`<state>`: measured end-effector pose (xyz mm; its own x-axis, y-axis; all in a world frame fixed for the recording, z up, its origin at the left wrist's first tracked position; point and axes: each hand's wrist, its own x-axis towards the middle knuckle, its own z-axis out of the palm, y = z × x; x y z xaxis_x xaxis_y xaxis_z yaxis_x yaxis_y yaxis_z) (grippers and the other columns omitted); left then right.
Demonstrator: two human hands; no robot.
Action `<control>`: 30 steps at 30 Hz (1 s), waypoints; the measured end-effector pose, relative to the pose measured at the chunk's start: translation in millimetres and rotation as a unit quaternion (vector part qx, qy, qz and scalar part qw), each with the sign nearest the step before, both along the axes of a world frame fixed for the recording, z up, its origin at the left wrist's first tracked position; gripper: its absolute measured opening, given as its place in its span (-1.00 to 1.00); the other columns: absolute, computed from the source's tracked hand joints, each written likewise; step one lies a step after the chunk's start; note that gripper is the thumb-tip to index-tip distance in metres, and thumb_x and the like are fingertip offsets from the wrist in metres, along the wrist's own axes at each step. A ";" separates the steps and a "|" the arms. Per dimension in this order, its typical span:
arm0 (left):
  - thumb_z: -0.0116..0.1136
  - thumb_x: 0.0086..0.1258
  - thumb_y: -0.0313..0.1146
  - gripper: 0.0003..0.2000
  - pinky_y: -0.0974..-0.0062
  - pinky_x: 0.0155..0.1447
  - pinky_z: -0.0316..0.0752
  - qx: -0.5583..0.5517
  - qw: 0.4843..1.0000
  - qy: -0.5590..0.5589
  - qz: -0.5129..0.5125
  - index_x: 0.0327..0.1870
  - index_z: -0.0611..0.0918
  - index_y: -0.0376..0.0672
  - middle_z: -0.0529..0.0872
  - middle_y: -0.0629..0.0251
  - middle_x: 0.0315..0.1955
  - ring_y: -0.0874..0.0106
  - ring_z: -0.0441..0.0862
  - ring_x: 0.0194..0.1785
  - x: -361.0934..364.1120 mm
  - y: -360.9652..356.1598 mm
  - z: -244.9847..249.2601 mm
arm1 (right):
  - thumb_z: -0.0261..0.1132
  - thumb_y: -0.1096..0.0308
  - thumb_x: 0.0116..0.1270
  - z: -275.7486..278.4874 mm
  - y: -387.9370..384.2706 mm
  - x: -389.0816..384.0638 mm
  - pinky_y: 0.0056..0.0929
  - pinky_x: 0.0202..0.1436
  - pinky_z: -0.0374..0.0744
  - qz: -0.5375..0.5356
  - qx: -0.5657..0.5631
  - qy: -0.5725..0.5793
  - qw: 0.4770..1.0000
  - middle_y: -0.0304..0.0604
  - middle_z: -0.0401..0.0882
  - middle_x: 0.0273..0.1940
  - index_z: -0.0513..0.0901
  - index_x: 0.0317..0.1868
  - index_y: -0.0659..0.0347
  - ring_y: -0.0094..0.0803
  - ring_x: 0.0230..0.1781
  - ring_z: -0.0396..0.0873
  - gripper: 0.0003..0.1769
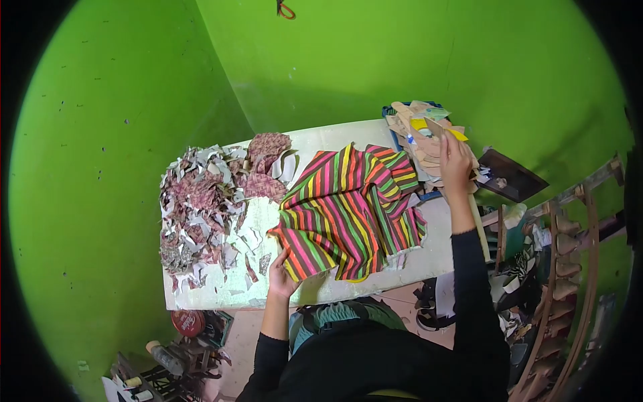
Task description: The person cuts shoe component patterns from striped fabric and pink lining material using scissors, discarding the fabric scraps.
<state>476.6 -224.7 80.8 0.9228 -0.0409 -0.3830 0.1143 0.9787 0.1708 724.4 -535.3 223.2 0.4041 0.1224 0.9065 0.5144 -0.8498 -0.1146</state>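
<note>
A striped fabric [348, 208] in pink, orange, green, yellow and dark bands lies loosely folded across the middle of the white table [311, 134]. My left hand [284, 277] grips its lower left corner, the fingers partly under the cloth. At the back right, my right hand [455, 164] is over a blue basket [386, 112] heaped with flat tan, yellow and pale cut pieces [422, 151]. Between its fingers is a thin brownish flat piece [434, 127], which looks like card.
Grey, white and reddish scraps [207, 201] are heaped along the table's left side. A dark tray [512, 174] sits beyond the right edge. At right stands a rack [566, 268] of shoe-shaped forms. A red round tin [187, 323] is below the table's front left.
</note>
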 end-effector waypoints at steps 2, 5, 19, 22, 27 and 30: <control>-0.38 0.35 -0.28 -0.64 0.21 0.16 0.26 0.035 0.999 0.001 -0.009 0.08 0.28 -0.27 0.40 0.08 0.01 0.21 0.38 0.06 6.1 -3.1 5.9 | 0.17 0.43 0.09 -1.6 35.0 -39.9 -0.38 -0.51 0.40 0.026 0.001 0.019 0.999 -0.16 0.48 -0.54 0.54 -0.35 0.19 -0.26 -0.55 0.45 -0.90; -0.36 0.35 -0.27 -0.65 0.24 0.10 0.34 0.051 0.999 -0.002 0.010 0.06 0.30 -0.26 0.42 0.09 -0.02 0.23 0.42 0.02 10.7 -10.5 10.6 | 0.23 0.43 -0.08 -15.7 111.0 -127.8 -0.49 -0.45 0.42 0.319 -0.030 0.029 0.947 -0.24 0.51 -0.50 0.57 -0.43 0.18 -0.41 -0.56 0.43 -0.88; -0.24 0.34 -0.16 -0.60 0.27 0.02 0.39 -0.038 0.994 -0.065 0.082 0.11 0.25 -0.18 0.43 0.00 -0.07 0.21 0.47 -0.07 -31.0 -17.1 32.9 | 0.31 0.44 -0.14 -96.1 169.1 -234.9 -0.53 -0.31 0.46 0.373 -0.045 0.317 0.871 -0.20 0.41 -0.37 0.50 -0.12 0.23 -0.37 -0.37 0.43 -0.55; -0.10 0.15 -0.62 -0.45 0.23 0.04 0.41 0.128 0.991 -0.018 0.039 0.19 0.07 -0.11 0.34 0.00 0.02 0.16 0.42 0.00 -36.9 -13.4 29.8 | 0.32 0.42 -0.08 -89.3 165.7 -229.5 -0.49 -0.24 0.44 0.436 0.023 0.438 0.786 -0.13 0.38 -0.30 0.47 -0.11 0.25 -0.32 -0.27 0.41 -0.56; -0.14 0.14 -0.66 -0.44 0.20 0.13 0.32 0.132 0.988 -0.071 0.043 0.20 0.05 -0.17 0.28 0.01 0.07 0.14 0.30 0.13 -35.8 -7.7 41.7 | 0.33 0.37 -0.06 -80.9 155.1 -211.4 -0.48 -0.22 0.41 0.204 0.246 0.431 0.843 -0.03 0.24 -0.10 0.37 0.00 0.24 -0.34 -0.13 0.32 -0.45; -0.14 0.13 -0.68 -0.43 0.24 0.17 0.27 0.155 0.984 -0.087 0.012 0.20 0.05 -0.18 0.26 0.02 0.09 0.17 0.29 0.14 -38.1 -3.4 44.6 | 0.20 0.32 0.12 -106.1 153.2 -198.6 -0.60 -0.36 0.39 0.280 0.360 0.570 0.683 -0.20 0.39 -0.24 0.40 -0.05 0.29 -0.55 -0.31 0.36 -0.61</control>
